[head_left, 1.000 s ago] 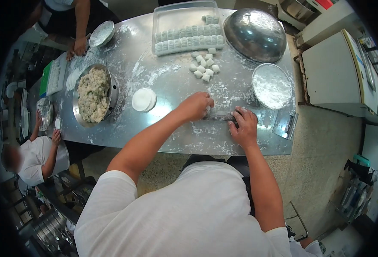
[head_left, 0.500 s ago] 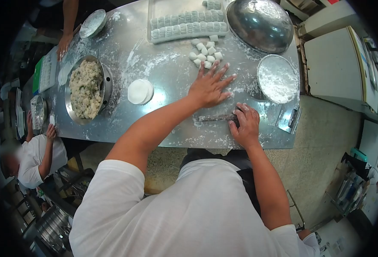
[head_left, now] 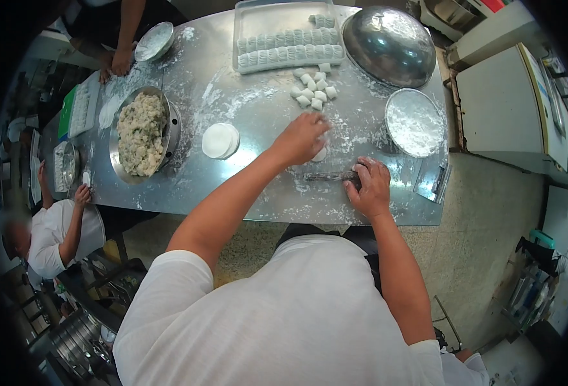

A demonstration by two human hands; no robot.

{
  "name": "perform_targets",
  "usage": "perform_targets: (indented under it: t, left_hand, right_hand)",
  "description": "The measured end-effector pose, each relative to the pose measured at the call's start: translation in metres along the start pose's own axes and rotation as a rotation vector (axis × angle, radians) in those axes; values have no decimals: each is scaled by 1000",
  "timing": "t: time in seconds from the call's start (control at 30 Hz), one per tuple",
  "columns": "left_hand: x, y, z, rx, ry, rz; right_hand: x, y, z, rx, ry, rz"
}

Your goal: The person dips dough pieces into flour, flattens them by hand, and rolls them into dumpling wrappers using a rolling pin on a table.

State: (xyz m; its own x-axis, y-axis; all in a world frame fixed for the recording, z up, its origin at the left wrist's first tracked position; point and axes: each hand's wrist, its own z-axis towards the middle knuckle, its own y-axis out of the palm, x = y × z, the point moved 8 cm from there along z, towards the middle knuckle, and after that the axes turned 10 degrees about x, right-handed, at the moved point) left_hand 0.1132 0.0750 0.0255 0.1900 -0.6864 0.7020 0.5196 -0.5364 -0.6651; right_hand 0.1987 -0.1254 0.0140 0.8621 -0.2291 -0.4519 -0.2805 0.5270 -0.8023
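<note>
The right hand (head_left: 370, 188) is closed over the right end of a dark, floury rod (head_left: 325, 175) that lies crosswise on the metal table (head_left: 258, 193), near its front edge, with the thumb on the left side of the fingers. The left hand (head_left: 300, 138) is just beyond the rod's left part, its fingers bent and blurred; a dough piece (head_left: 320, 154) shows on the table right beside them, and whether they pinch anything I cannot tell. Close beyond the left hand lies a loose cluster of dough lumps (head_left: 313, 88), which bounds the space on the far side. Behind it sits a clear tray (head_left: 248, 19) with two rows of dumplings (head_left: 290, 48) and a short piece of a third. A big metal dome (head_left: 390, 45) stands to the tray's right, and nearer, beyond the right hand, is a bowl of flour (head_left: 414, 122); a metal scraper (head_left: 432, 182) lies at the table's right edge. To the left of the left hand is a stack of white rounds (head_left: 220, 141), then a wide pan of filling (head_left: 142, 135). Past the pan, a co-worker's hands (head_left: 118, 63) are at the table beside a small bowl (head_left: 154, 42), and a person in white (head_left: 68, 235) is at the left side.
</note>
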Motion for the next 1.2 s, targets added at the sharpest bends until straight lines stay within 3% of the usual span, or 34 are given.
perform_targets:
  t: [0.07, 0.1, 0.2, 0.27, 0.3, 0.43, 0.6, 0.7, 0.77, 0.8, 0.83, 1.0, 1.07, 1.13, 1.2]
  left_hand:
    - [-1, 11, -22, -275, 34, 261]
    - [-1, 8, -25, -270, 27, 264]
    - [1, 9, -33, -296, -92, 177]
    - [4, 9, -40, -257, -380, -174]
    - [4, 17, -47, -249, -393, -177]
    - [3, 27, -59, -139, -372, -74]
    - [-6, 27, -39, 46, -385, -10]
    - [-3, 32, -42, -124, -357, -7]
    - [-3, 42, -56, -106, -250, 35]
    - [-1, 41, -61, -86, -265, 53]
    - [0, 43, -69, -106, -341, -1]
    - [2, 42, -73, -99, -430, -34]
    - [1, 25, -54, 179, -272, 20]
    - [-1, 22, -44, 162, -284, 44]
    - [-8, 36, -43, -77, -365, 69]
  right_hand:
    - [-1, 0, -2, 3, -12, -4]
    - [-1, 0, -3, 5, -18, -12]
    - [-4, 0, -18, -35, -15, -36]
    - [-11, -5, -32, -111, 1, -69]
    - [-13, -3, -34, -180, 15, -96]
    - [-3, 29, 5, -262, 81, -301]
    - [4, 57, 106, -123, 50, -355]
    - [-8, 43, 81, -37, -51, -285]
    - [0, 42, 27, -137, -56, -310]
    - [-5, 36, 1, -256, -19, -311]
    - [-6, 27, -21, -222, -40, -266]
    - [-1, 49, 40, -182, -35, -402]
    - [-3, 60, 83, -157, 9, -433]
    - [3, 65, 106, -115, 12, -437]
    - [-5, 55, 83, -85, -31, -362]
